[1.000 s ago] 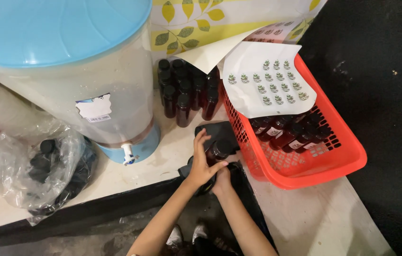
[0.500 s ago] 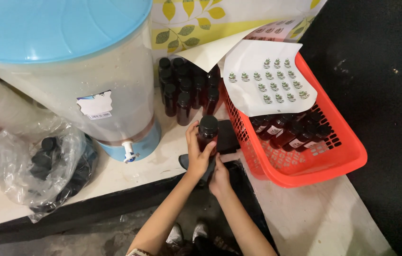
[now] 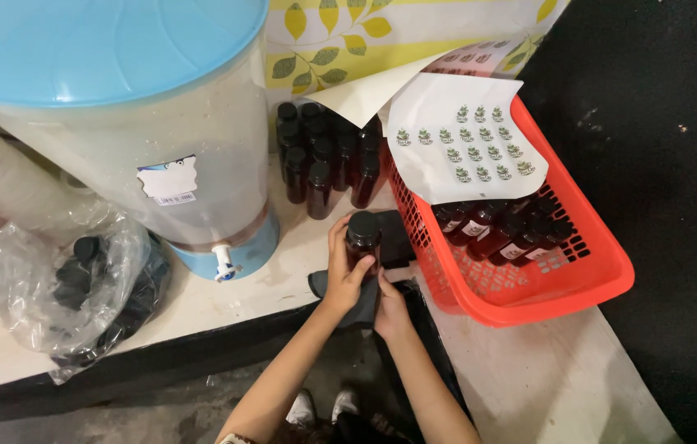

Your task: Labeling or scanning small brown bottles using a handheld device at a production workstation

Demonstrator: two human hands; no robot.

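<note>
Pale counter, dark floor; left hand grip on capped bottle, right hand grip on grey cloth.

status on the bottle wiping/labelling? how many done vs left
Done: several labelled bottles lie in the red basket under a sticker sheet. In hand: the left hand grips one dark bottle upright, the right hand holds a grey cloth at its base. Left: roughly a dozen capped bottles stand beside the dispenser, seemingly unlabelled. Exact counts unclear.
</note>
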